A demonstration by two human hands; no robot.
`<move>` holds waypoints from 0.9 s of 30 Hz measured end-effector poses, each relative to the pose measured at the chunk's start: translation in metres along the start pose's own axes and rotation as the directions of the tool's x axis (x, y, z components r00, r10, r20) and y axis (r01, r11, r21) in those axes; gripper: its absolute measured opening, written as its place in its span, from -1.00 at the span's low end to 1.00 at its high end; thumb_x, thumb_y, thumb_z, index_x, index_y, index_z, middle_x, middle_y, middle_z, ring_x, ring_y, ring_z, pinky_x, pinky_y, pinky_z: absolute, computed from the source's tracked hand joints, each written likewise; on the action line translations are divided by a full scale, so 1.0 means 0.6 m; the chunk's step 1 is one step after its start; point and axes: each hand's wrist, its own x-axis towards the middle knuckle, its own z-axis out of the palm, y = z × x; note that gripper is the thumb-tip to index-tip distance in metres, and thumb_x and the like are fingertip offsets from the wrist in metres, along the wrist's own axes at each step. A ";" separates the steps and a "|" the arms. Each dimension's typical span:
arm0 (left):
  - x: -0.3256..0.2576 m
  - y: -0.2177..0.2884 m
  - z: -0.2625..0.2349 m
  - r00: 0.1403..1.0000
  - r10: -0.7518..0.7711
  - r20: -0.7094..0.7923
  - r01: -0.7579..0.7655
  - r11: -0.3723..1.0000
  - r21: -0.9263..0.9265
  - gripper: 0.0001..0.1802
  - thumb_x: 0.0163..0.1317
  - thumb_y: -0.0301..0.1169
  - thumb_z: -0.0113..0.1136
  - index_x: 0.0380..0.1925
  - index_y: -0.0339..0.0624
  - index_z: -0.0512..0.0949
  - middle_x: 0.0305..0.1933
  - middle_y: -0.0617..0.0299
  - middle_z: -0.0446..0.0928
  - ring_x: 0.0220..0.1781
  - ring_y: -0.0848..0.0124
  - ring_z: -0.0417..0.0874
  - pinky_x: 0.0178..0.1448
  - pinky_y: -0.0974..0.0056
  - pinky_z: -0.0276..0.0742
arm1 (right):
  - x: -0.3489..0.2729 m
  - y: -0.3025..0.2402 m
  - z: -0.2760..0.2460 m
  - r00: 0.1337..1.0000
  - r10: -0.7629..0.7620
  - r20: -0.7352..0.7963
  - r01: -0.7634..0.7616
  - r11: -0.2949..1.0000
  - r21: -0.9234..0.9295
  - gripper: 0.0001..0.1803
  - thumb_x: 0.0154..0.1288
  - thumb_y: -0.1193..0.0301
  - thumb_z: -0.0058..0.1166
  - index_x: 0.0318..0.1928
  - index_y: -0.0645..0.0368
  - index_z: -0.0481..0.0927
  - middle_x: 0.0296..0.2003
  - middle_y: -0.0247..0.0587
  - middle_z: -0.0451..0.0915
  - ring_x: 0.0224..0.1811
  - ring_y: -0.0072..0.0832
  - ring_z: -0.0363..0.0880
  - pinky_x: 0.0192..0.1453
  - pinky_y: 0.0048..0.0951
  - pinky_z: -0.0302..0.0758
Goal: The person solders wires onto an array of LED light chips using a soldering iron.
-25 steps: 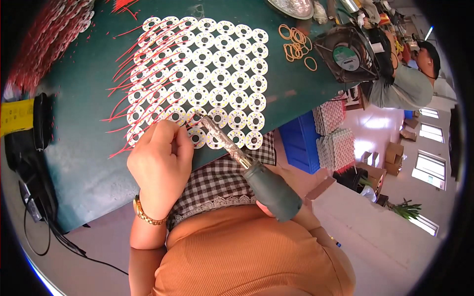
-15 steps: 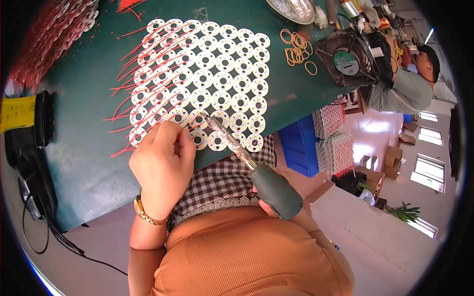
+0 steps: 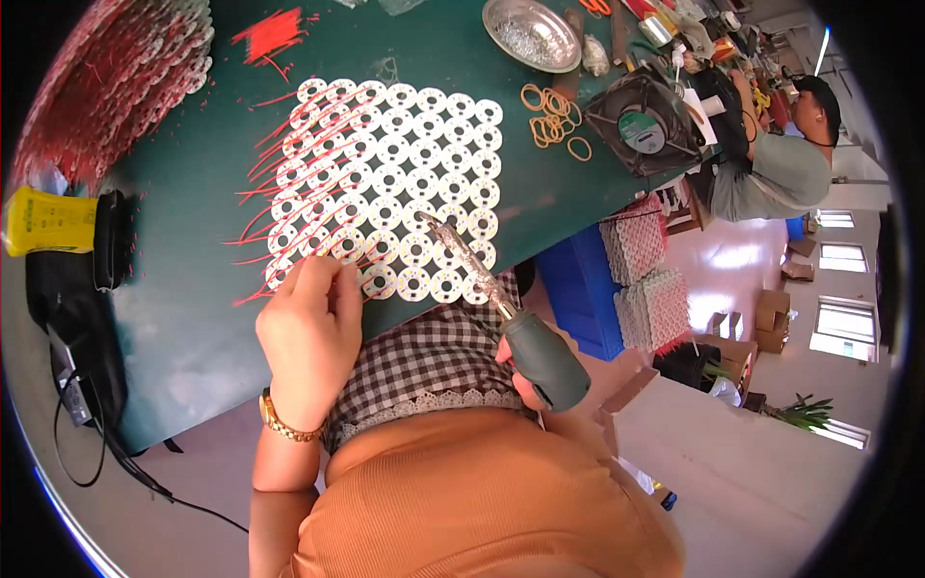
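A sheet of round white LED circuit boards (image 3: 423,183) joined in rows lies near the table edge. Thin red wires (image 3: 255,241) run from the boards of its left columns and stick out past the left side. My right hand (image 3: 520,378) grips the dark green handle of a soldering iron (image 3: 546,364). The iron's tip is over the boards right of the sheet's middle; whether it touches cannot be told. My left hand (image 3: 306,337) rests at the sheet's near left corner, fingers pinched together. What lies between those fingertips is hidden.
A bundle of wired boards (image 3: 125,77) and cut red wires (image 3: 270,37) lie farther off. At left stands a yellow-and-black device (image 3: 53,222) with cables. Rubber bands (image 3: 551,120), a metal bowl (image 3: 535,34) and a fan (image 3: 644,125) are at right, near a co-worker (image 3: 785,178).
The view has shifted, bringing more of the table's far side into sight. The iron's tip has moved a little to the right across the boards. My left hand has shifted slightly back from the sheet.
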 end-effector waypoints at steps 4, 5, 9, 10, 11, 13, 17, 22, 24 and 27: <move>0.017 0.023 -0.033 0.972 0.233 -0.031 -0.222 0.954 0.202 -0.45 0.10 -0.31 0.40 0.11 -0.15 0.49 0.10 0.03 0.53 0.10 0.10 0.58 0.10 0.08 0.49 | 0.055 0.079 -0.038 0.392 -0.901 0.186 0.910 0.409 0.062 -0.48 0.36 0.15 0.16 0.09 0.34 0.46 -0.35 -0.19 0.52 -0.39 -0.46 0.50 -0.29 -0.43 0.47; 0.023 0.039 -0.038 0.951 0.285 0.118 -0.307 0.913 0.269 -0.35 0.11 -0.17 0.37 0.20 -0.13 0.44 0.27 -0.01 0.41 0.29 0.03 0.42 0.26 -0.05 0.32 | 0.060 0.081 -0.047 0.378 -0.897 0.228 0.911 0.405 0.079 -0.23 0.35 -0.13 0.08 0.22 0.32 0.35 -0.32 -0.16 0.49 -0.36 -0.42 0.51 -0.30 -0.40 0.48; 0.029 0.022 -0.013 0.823 0.313 0.474 -0.497 0.800 0.335 -0.05 0.09 0.32 0.15 0.42 0.08 0.28 0.57 0.01 0.05 0.58 -0.12 0.02 0.46 -0.39 -0.10 | 0.047 0.064 -0.037 0.504 -0.851 0.146 0.765 0.518 0.383 -0.25 0.35 -0.14 0.05 0.19 0.31 0.36 -0.38 -0.18 0.46 -0.40 -0.43 0.50 -0.34 -0.41 0.48; 0.028 0.007 -0.007 0.819 0.310 0.483 -0.493 0.811 0.316 -0.03 0.07 0.32 0.17 0.43 0.11 0.27 0.57 0.03 0.05 0.58 -0.11 0.02 0.45 -0.41 -0.08 | 0.041 0.049 -0.037 0.489 -0.859 0.152 0.770 0.507 0.388 -0.25 0.35 -0.14 0.05 0.19 0.31 0.36 -0.38 -0.18 0.46 -0.40 -0.43 0.50 -0.34 -0.41 0.48; 0.029 0.001 -0.007 0.803 0.316 0.506 -0.514 0.797 0.318 0.00 0.07 0.38 0.10 0.45 0.10 0.24 0.58 0.00 0.04 0.57 -0.16 0.02 0.43 -0.43 -0.05 | 0.034 0.042 -0.036 0.494 -0.860 0.127 0.754 0.496 0.429 -0.27 0.35 -0.12 0.05 0.18 0.31 0.36 -0.38 -0.17 0.46 -0.42 -0.43 0.49 -0.34 -0.40 0.49; 0.027 -0.002 -0.008 0.797 0.348 0.493 -0.539 0.778 0.322 0.00 0.10 0.40 0.03 0.45 0.08 0.24 0.57 -0.03 0.03 0.55 -0.18 0.04 0.40 -0.43 -0.02 | 0.030 0.038 -0.037 0.513 -0.855 0.081 0.723 0.481 0.496 -0.32 0.38 -0.08 0.02 0.13 0.32 0.37 -0.39 -0.15 0.47 -0.46 -0.43 0.48 -0.36 -0.39 0.50; 0.019 0.014 -0.019 0.805 0.335 0.490 -0.511 0.811 0.284 -0.14 0.17 0.29 0.07 0.37 0.04 0.34 0.52 0.00 0.13 0.51 -0.15 0.11 0.38 -0.41 0.02 | 0.021 0.020 -0.042 0.515 -0.857 -0.007 0.745 0.443 0.498 -0.40 0.42 0.01 -0.04 0.12 0.33 0.37 -0.42 -0.11 0.46 -0.49 -0.42 0.48 -0.40 -0.40 0.49; 0.201 -0.051 -0.055 0.953 0.280 -0.119 -0.220 0.904 0.366 -0.82 0.17 -0.39 0.28 -0.23 -0.11 0.54 -0.15 0.14 0.47 -0.09 0.10 0.49 -0.06 0.07 0.38 | 0.031 0.001 -0.049 0.504 -0.859 -0.088 0.775 0.406 0.484 -0.45 0.44 0.08 -0.10 0.12 0.34 0.35 -0.44 -0.10 0.46 -0.52 -0.42 0.47 -0.42 -0.40 0.48; 0.292 -0.098 -0.040 0.967 0.189 -0.172 -0.092 0.885 0.456 -0.81 0.23 -0.29 0.23 -0.29 -0.18 0.58 -0.22 0.07 0.52 -0.14 0.05 0.57 -0.13 -0.03 0.51 | 0.031 -0.012 -0.040 0.506 -0.860 -0.069 0.768 0.413 0.490 -0.47 0.45 0.10 -0.12 0.13 0.33 0.34 -0.45 -0.10 0.46 -0.52 -0.42 0.47 -0.42 -0.40 0.48; 0.350 -0.137 -0.002 0.988 -0.012 -0.154 0.100 0.813 0.574 -0.69 0.20 -0.18 0.24 -0.29 -0.23 0.61 -0.18 0.02 0.56 -0.11 0.02 0.62 -0.14 -0.08 0.56 | 0.040 -0.033 -0.033 0.523 -0.852 0.008 0.759 0.470 0.450 -0.50 0.45 0.13 -0.12 0.12 0.34 0.37 -0.44 -0.10 0.47 -0.51 -0.40 0.48 -0.42 -0.39 0.47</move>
